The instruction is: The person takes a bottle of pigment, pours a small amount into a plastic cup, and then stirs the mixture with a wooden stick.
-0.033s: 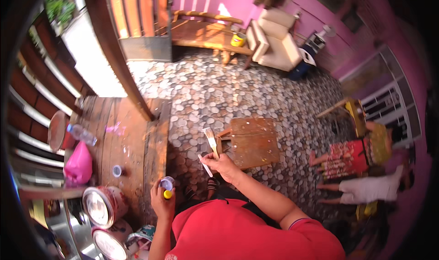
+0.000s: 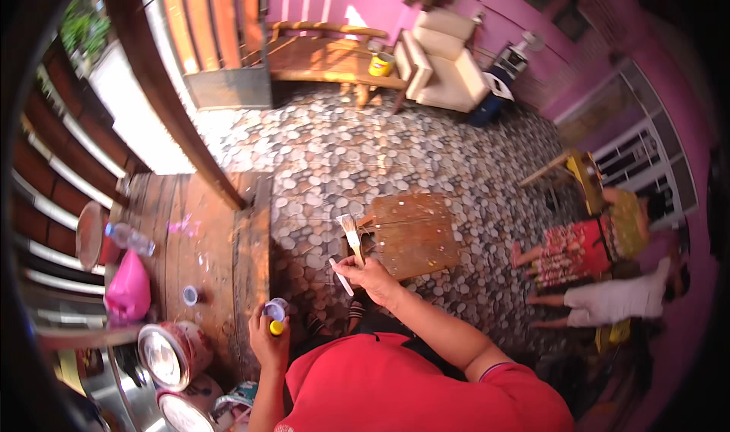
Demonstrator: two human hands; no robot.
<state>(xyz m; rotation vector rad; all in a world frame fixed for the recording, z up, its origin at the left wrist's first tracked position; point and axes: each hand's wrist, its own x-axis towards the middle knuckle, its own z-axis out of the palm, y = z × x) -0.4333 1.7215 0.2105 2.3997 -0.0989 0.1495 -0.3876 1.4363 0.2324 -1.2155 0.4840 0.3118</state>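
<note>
My right hand (image 2: 372,274) grips a paintbrush (image 2: 351,234) with pale bristles pointing up, and a thin white stick juts from the same fist toward the lower left. A small brown wooden stool (image 2: 411,234) stands on the pebble-patterned floor just beyond that hand. My left hand (image 2: 268,339) holds a small round paint pot (image 2: 275,310) with a yellow cap below it, at the edge of the wooden bench (image 2: 220,257). I wear a red shirt.
On the bench lie a clear plastic bottle (image 2: 129,238), a pink bag (image 2: 128,289) and a small lid (image 2: 190,295). Paint tins (image 2: 171,352) sit at lower left. A slanting wooden post (image 2: 175,105) rises from the bench. Two people (image 2: 601,272) lie on the floor at right.
</note>
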